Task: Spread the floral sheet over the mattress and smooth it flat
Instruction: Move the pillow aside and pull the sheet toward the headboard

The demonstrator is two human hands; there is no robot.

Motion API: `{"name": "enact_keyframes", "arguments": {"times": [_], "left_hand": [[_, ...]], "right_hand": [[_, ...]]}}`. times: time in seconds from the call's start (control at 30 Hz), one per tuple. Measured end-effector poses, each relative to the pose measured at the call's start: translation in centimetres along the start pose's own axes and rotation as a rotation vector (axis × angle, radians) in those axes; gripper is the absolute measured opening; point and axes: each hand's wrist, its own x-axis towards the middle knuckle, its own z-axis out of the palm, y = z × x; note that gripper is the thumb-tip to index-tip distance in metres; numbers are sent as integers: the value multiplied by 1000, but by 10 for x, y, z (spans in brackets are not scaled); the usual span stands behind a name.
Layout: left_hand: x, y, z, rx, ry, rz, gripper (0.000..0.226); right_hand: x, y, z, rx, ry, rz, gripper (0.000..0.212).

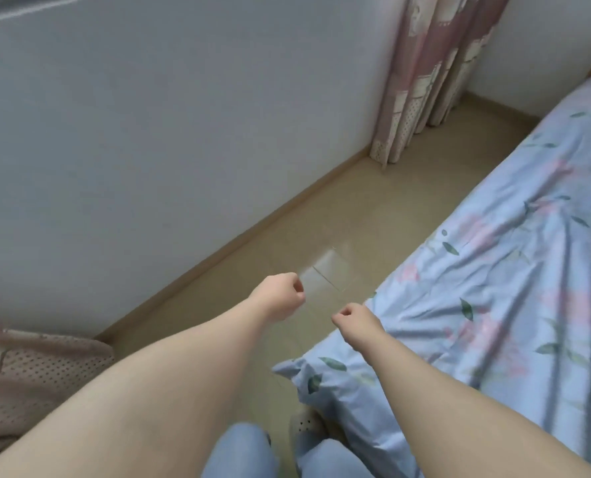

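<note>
Head view: both arms reach forward over the floor beside the bed.
Left grip: the left hand (282,293) is curled into a fist above the floor, well apart from the cloth, with nothing in it.
Right grip: the right hand (354,320) is also curled closed. Its fingertips point away from the bed and no cloth shows between them, while its wrist sits just beside the sheet's hanging edge.
Why held so: I judge both hands to be between grasps, drawn together near the hem so that the next pull can take the edge.
Task's thing: the floral sheet (511,270), pale blue with pink blooms and green leaves, lies over the bed on the right and hides the mattress under it.
Long axis: it runs from the near lower right up toward the far corner by the wall.
Lie of the cloth: creases fan out across the top, so it is spread but not flat. The near side drapes off the bed, and a bunched corner (321,370) juts out low by the knees.
Floor: the beige floor (321,219) forms a strip between bed and wall (149,150).
Beyond: a pink curtain (432,70) hangs in the far corner, and a dotted pink cloth (28,374) lies at the left edge.
Remaining: smoothing the creases and squaring the bunched corner look still to do.
</note>
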Motion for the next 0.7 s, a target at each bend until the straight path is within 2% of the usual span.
{"name": "enact_keyframes", "arguments": {"times": [0.1,0.27,0.43,0.6,0.7], "left_hand": [[38,-4,10,50,-112,30,27],[87,-24,53,125,-368,61,28],[124,-68,121,269,-619,85,27],[166,-117,184,281,-726,-15,35],[189,-142,213,178,-720,-121,34]], "right_hand": [[26,15,15,125,24,151,27],[51,46,68,344,82,455,20],[77,82,154,479,62,683,34],[103,104,227,588,55,809,29],[119,115,242,599,39,826,30]]}}
